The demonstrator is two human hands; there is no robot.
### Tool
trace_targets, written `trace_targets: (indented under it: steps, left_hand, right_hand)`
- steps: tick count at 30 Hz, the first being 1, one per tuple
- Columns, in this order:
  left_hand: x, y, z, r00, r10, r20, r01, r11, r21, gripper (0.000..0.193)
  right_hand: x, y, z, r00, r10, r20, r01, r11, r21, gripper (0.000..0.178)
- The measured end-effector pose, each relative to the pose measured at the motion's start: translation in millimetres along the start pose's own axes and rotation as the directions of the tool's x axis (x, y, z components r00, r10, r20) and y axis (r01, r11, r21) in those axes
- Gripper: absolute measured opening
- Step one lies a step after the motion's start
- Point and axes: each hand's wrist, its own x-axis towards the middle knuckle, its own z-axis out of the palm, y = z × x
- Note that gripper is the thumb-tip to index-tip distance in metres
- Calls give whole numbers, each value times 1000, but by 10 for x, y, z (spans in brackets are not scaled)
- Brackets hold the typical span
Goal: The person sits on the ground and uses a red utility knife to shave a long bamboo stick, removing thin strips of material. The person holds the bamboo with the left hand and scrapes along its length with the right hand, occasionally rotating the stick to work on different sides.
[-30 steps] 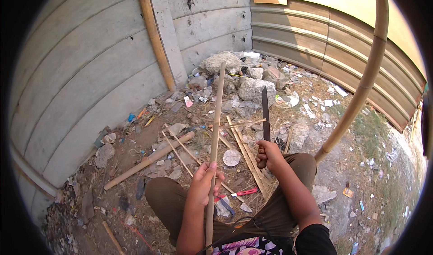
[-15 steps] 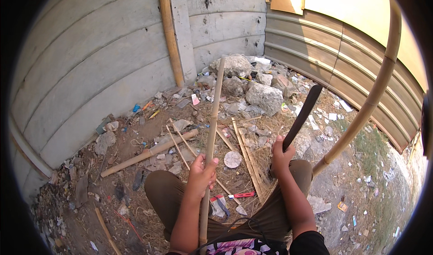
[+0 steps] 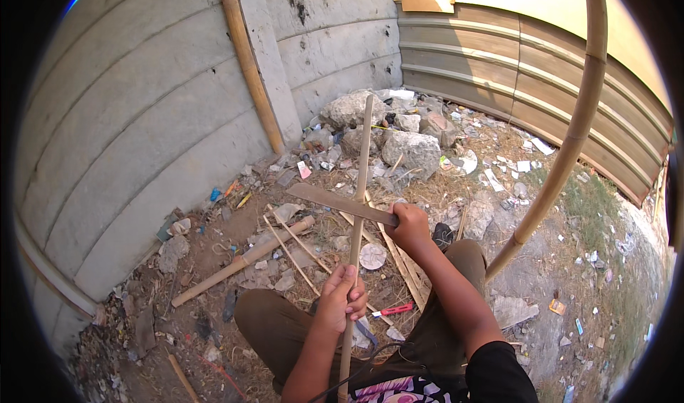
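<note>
My left hand (image 3: pixel 340 300) is wrapped round the lower part of a long, thin bamboo stick (image 3: pixel 365 143), which stands nearly upright between my knees and leans slightly to the right at its top. In my right hand (image 3: pixel 410 228) is the handle of a machete (image 3: pixel 329 199). Its dark, wide blade lies crosswise over the stick, well above my left hand, pointing left. The blade overlaps the stick from this side; whether its edge bites into the stick I cannot tell.
A thick bamboo pole (image 3: pixel 556 175) rises at the right. Split strips (image 3: pixel 407 264) and a bamboo length (image 3: pixel 242 260) lie on littered ground, with a red-handled tool (image 3: pixel 393 309) between my legs. Rocks (image 3: pixel 411 154) pile up before the concrete wall (image 3: pixel 149 132) and metal fence (image 3: pixel 484 61).
My right hand has swung the machete left and turned it from pointing up and away to lying across the stick. The left hand still grips the stick, whose top has shifted right.
</note>
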Motion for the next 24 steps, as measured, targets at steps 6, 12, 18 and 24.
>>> trace_targets:
  steps: [6,12,18,24]
  left_hand:
    - [-48,48,-84,998,22,66,-16,996,-83,17]
    - [-74,-88,14,996,-30,82,37,996,-81,13]
    - [-68,-17,12,997,23,71,-21,999,-33,14]
    - [-63,-11,56,1000,2,27,-4,999,50,14]
  right_hand:
    - [-160,-344,-98,979,-184,90,178,982,68,17]
    - [44,199,27,814,581,11,-576,810,-111,11]
    - [-161,-142,-213,990,125,61,-128,991,36,15]
    - [-96,40,-59,982,187,34,-189,977,100,13]
